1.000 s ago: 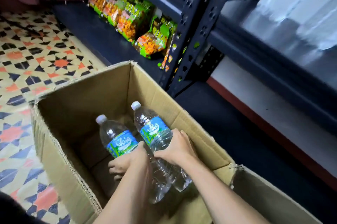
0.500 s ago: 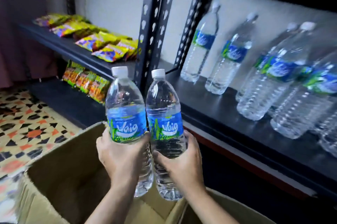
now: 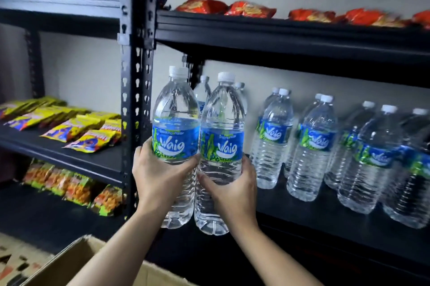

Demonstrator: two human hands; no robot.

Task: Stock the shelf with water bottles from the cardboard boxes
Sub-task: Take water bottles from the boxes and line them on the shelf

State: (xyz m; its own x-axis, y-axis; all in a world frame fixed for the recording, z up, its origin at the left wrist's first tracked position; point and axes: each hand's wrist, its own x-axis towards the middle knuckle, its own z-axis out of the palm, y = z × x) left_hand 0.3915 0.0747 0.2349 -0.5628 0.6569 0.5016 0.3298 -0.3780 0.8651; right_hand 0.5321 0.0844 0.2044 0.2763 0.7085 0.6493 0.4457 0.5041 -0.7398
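Note:
I hold two clear water bottles with blue labels upright, side by side and touching, in front of the black shelf (image 3: 325, 223). My left hand (image 3: 156, 174) grips the left bottle (image 3: 175, 122) below its label. My right hand (image 3: 232, 188) grips the right bottle (image 3: 223, 127) the same way. Their bases hang at about the level of the shelf's front edge, near its left end. Several matching bottles (image 3: 311, 146) stand in rows on that shelf to the right, and two more stand behind the held pair. A corner of the cardboard box (image 3: 69, 264) shows at the bottom left.
A black slotted upright post (image 3: 137, 90) stands just left of the held bottles. Yellow snack packets (image 3: 88, 132) lie on the left shelf, orange-green packets (image 3: 76, 190) below them. Red packets (image 3: 251, 10) line the shelf above the bottles. Patterned floor tiles (image 3: 14, 260) show at bottom left.
Both hands lifted the two bottles out of the box, up and forward to the shelf's height. My view rose from the box to the shelves.

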